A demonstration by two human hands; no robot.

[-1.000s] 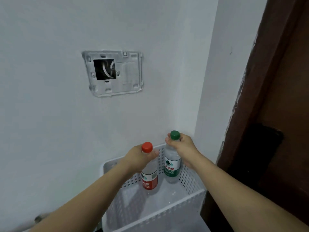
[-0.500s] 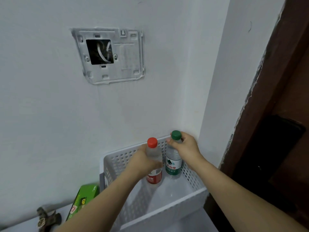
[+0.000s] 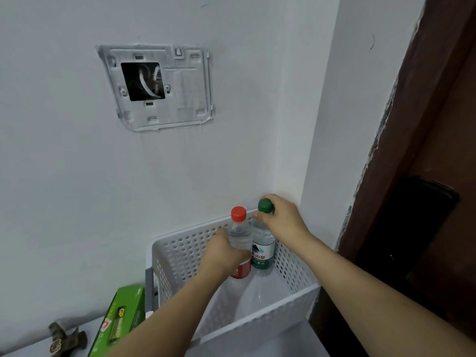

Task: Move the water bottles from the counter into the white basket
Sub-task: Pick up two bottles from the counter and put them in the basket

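Water bottles: your left hand (image 3: 224, 251) grips red-capped bottle (image 3: 240, 243), right hand (image 3: 280, 220) pinches green-capped bottle (image 3: 262, 247); seat upright at white basket (image 3: 257, 318) 12 o'clock wall, release.

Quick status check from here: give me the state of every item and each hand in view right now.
red-capped bottle: capped, upright in the basket's far corner, gripped around its body.
green-capped bottle: capped, upright beside it, held at the neck.
white basket: holds both bottles.
left hand: curled round the red-capped bottle.
right hand: grips the green-capped bottle just under its cap.
battery pack: lying left of the basket.
wall plate: coverless, wires exposed.
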